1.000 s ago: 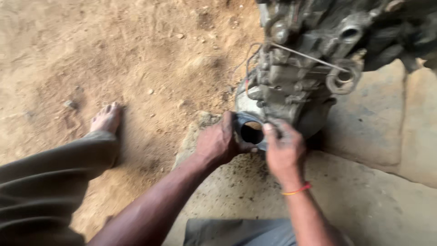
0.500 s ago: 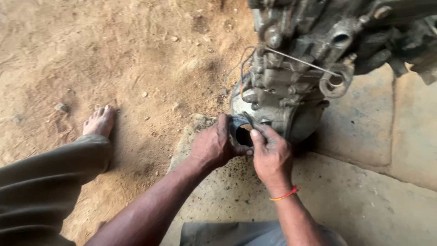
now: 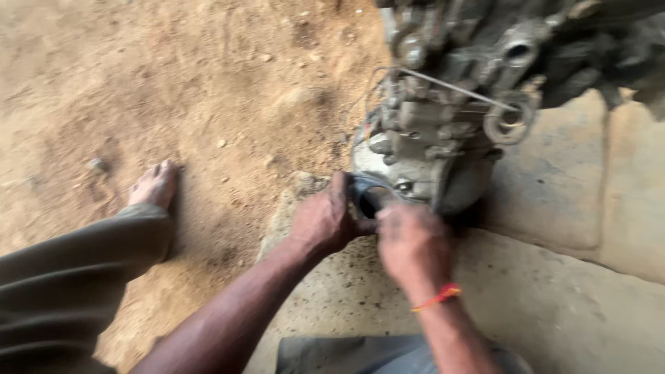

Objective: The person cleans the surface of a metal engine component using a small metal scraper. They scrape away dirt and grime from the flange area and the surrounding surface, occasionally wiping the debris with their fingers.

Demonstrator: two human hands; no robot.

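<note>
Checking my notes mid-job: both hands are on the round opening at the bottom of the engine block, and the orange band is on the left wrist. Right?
Not quite. The orange band is on the right wrist, as the head view shows. Both the left hand and right hand are at the round opening of the engine block.

Right hand: motion-blurred; you cannot tell its grip.
Round metal part: mostly hidden behind your hands.
Engine block: cut off by top edge.
Left hand: fingertips hidden from you.
</note>
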